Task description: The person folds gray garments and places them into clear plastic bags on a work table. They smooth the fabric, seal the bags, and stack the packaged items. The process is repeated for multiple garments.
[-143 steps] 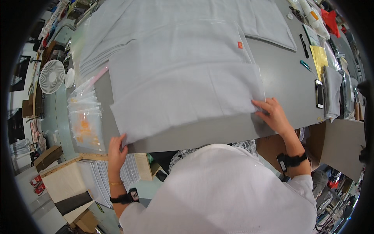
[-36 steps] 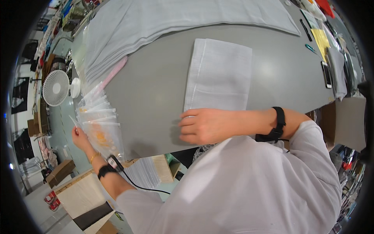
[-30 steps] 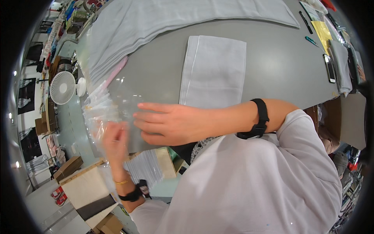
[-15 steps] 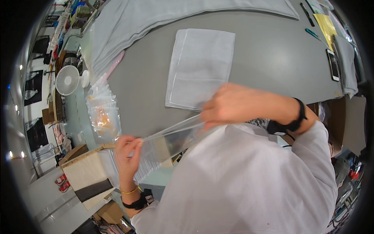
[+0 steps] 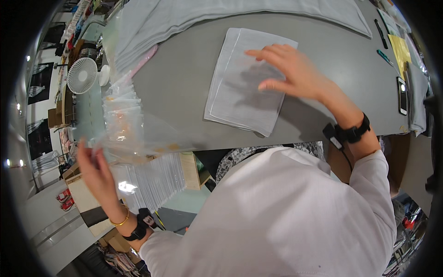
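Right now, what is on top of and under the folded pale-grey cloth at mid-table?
The right hand is over the folded cloth, hiding part of its right side; whether it touches is unclear. Grey tabletop shows around the cloth, but whatever lies directly beneath is covered.

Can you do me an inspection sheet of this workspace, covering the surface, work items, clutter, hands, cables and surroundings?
Surface: gray table, smooth and slightly shiny.
Work items: folded pale cloth lying flat; larger cloth stack at the far side; clear bags piled at left.
Clutter: phone, black pen and yellow paper at right.
Hands: right hand open over the folded pale cloth; left hand blurred, grip unclear.
Cables: black cord by the right forearm strap.
Surroundings: white fan at left.
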{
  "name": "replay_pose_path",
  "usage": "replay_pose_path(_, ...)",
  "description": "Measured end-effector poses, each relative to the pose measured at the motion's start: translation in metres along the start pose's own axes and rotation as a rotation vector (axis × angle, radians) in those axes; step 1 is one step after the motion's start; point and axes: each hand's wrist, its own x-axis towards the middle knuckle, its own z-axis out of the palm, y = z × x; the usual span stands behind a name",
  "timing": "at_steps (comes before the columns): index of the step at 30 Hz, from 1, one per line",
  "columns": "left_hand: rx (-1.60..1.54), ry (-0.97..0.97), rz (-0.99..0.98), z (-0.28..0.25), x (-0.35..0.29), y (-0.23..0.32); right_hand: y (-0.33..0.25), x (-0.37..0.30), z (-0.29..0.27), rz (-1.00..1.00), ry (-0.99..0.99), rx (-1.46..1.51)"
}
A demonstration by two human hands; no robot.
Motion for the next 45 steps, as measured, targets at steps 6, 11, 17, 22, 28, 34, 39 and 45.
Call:
replay_pose_path(6, 0.176, -0.074, 0.365, 0.083, 0.011, -0.003, 0.053, 0.032, 0.043, -0.078, 0.012, -0.17)
replay_pose_path(11, 0.349, -0.038, 0.427, 0.093, 0.06, -0.053, 0.061, 0.038, 0.04, 0.019, -0.057, -0.193)
replay_pose_path(17, 0.407, 0.161, 0.504, 0.09, 0.068, 0.004, 0.072, 0.042, 0.048, 0.017, -0.033, -0.208)
replay_pose_path(22, -0.006, -0.254, 0.65, 0.205, -0.031, 0.065, 0.075, 0.052, 0.057, -0.09, 0.021, -0.302)
replay_pose_path(28, -0.131, -0.522, 0.358, 0.242, -0.058, 0.079, -0.014, 0.023, 0.104, -0.013, -0.13, -0.222)
replay_pose_path(34, -0.45, -0.665, 0.271, 0.242, -0.043, 0.078, -0.003, -0.012, 0.094, -0.018, 0.146, -0.187)
replay_pose_path(39, -0.435, -0.589, 0.294, 0.274, -0.063, 0.085, -0.002, -0.004, 0.077, 0.019, 0.404, -0.031)
replay_pose_path(45, -0.772, -0.555, 0.189, 0.254, -0.039, 0.093, -0.029, 0.004, 0.126, 0.14, 0.108, -0.134)
